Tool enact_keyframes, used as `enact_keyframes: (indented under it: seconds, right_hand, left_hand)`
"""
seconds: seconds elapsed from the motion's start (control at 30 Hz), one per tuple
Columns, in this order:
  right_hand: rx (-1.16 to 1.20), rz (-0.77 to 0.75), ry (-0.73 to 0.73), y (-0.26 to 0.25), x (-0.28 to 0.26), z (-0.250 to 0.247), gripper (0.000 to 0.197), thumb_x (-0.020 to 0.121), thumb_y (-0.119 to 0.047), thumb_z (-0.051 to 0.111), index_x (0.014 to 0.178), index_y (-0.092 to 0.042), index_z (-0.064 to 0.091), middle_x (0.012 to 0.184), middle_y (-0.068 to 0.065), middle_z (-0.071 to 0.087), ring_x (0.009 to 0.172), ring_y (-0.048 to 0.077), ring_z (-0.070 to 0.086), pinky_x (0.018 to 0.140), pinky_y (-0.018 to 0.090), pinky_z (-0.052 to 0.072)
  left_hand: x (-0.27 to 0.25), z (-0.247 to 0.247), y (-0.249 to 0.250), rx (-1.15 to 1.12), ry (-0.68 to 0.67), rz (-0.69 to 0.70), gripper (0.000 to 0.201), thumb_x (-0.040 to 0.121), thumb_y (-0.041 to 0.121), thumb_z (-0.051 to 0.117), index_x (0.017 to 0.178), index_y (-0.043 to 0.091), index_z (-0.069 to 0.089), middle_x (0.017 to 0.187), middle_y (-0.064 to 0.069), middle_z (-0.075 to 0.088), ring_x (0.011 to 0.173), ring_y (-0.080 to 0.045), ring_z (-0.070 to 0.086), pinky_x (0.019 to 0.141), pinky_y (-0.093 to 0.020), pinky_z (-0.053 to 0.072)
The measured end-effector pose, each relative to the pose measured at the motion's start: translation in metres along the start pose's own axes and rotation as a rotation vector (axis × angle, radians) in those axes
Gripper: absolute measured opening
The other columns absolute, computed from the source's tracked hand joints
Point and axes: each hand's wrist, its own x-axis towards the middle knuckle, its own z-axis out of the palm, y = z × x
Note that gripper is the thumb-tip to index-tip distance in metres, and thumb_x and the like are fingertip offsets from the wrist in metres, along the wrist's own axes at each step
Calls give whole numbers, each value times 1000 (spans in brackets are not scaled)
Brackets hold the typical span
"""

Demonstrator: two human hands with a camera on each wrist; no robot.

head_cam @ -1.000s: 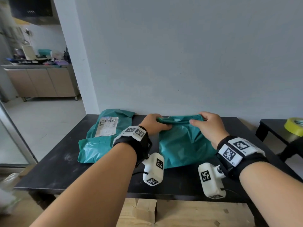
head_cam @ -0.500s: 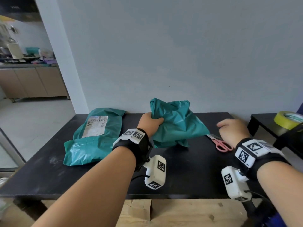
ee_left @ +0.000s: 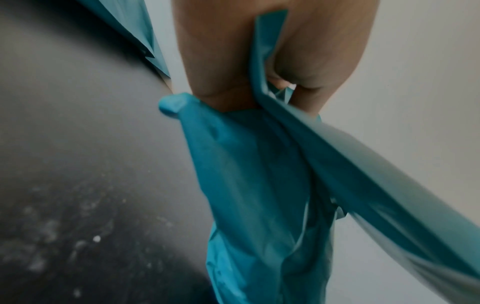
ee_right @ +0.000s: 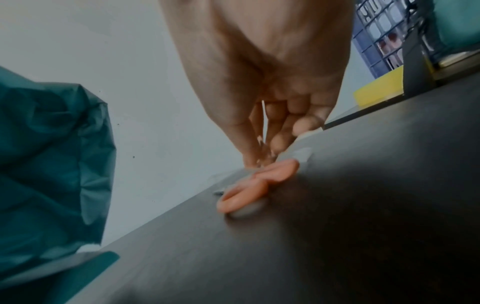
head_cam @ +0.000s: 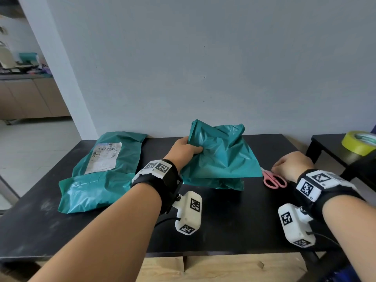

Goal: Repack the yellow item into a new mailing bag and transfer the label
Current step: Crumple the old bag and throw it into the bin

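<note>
My left hand [head_cam: 189, 147] grips the crumpled top of a teal mailing bag [head_cam: 221, 157], which stands bunched up on the black table [head_cam: 223, 220]. In the left wrist view the hand [ee_left: 259, 78] has its fingers curled round a fold of the bag [ee_left: 259, 185]. My right hand [head_cam: 291, 164] is to the right of the bag, above pink-handled scissors [head_cam: 273, 180]. Seen from the right wrist, the hand [ee_right: 262, 152] reaches its fingertips down to the scissors [ee_right: 249, 193] at the handles. A second teal bag [head_cam: 105, 174] with a white label [head_cam: 105, 157] lies at the left. No yellow item shows.
A yellow tape roll [head_cam: 359, 142] sits on a low black side table [head_cam: 325, 143] at the right. The grey wall [head_cam: 203, 68] stands right behind the table. A wooden board [head_cam: 223, 267] lies below the front edge.
My right hand has let go of the bag and moved right, down to the scissors. My left hand has lifted the bag's top, so the bag now stands bunched up.
</note>
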Motion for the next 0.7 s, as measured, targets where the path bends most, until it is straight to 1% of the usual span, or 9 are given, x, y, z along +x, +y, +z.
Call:
enact_keyframes:
  seconds: [0.07, 0.17, 0.27, 0.33, 0.43, 0.53, 0.6, 0.63, 0.7]
  right_hand:
    - [207, -33, 90, 0, -2, -4, 12, 79, -13, 68, 74, -20, 76, 89, 3, 73, 83, 24, 67, 79, 33, 56]
    - [524, -196, 241, -12, -18, -15, 17, 79, -14, 70, 70, -28, 71, 88, -4, 74, 82, 17, 65, 80, 31, 51]
    - [879, -316, -42, -42, -45, -24, 15, 79, -8, 71, 73, -21, 73, 83, 5, 73, 83, 26, 66, 83, 39, 52]
    - [1043, -333, -297, -60, -61, -28, 15, 84, -1, 62, 82, -13, 72, 92, 19, 70, 91, 34, 64, 89, 47, 51]
    - [1098, -370, -455, -78, -73, -29, 21, 88, 2, 57, 104, -7, 68, 109, 27, 66, 101, 41, 63, 97, 57, 48]
    - [1059, -405, -471, -91, -84, -28, 24, 88, 8, 53, 99, -8, 68, 96, 19, 69, 90, 33, 65, 91, 46, 52]
    - [1023, -449, -447, -98, -94, -28, 24, 86, 8, 56, 85, -12, 69, 80, 11, 69, 70, 23, 66, 72, 33, 56]
    - [1030, -465, -447, -101, -98, -28, 23, 85, 8, 58, 80, -12, 68, 74, 8, 69, 62, 18, 65, 63, 27, 56]
    - [1053, -489, -430, -106, -105, -28, 20, 83, 9, 61, 78, -8, 68, 71, 6, 69, 61, 15, 66, 60, 24, 55]
  left_hand:
    - [-1, -2, 1, -20, -2, -4, 21, 90, 0, 55, 101, 15, 66, 99, -9, 72, 86, -25, 69, 82, -37, 57]
    - [-5, -4, 9, -65, -24, -22, 23, 90, -1, 53, 98, 14, 67, 99, -11, 71, 86, -28, 68, 85, -40, 56]
    - [-11, 1, 18, -103, -74, -38, 18, 91, 4, 55, 100, 11, 68, 98, -13, 72, 84, -29, 69, 83, -39, 57]
    - [-15, 5, 21, -107, -85, -33, 16, 91, 10, 60, 105, 8, 67, 100, -14, 72, 84, -28, 70, 81, -38, 58]
    - [-18, 3, 18, -75, -43, -21, 22, 88, 15, 65, 108, 5, 67, 100, -15, 72, 80, -26, 70, 76, -34, 58]
    - [-22, 2, 17, -15, 8, 0, 32, 85, 16, 66, 112, 1, 61, 100, -14, 69, 76, -20, 66, 64, -22, 56]
    - [-25, 2, 16, -28, 33, 36, 26, 91, 17, 57, 108, -2, 56, 97, -10, 68, 75, -13, 64, 59, -15, 54]
    - [-28, 1, 18, -46, 21, 45, 16, 97, 11, 47, 95, -3, 54, 85, -5, 69, 68, -9, 63, 54, -11, 51]
    - [-40, 3, 26, 15, -30, 124, 36, 100, -3, 31, 68, 7, 44, 51, 6, 58, 52, -9, 52, 39, -8, 42]
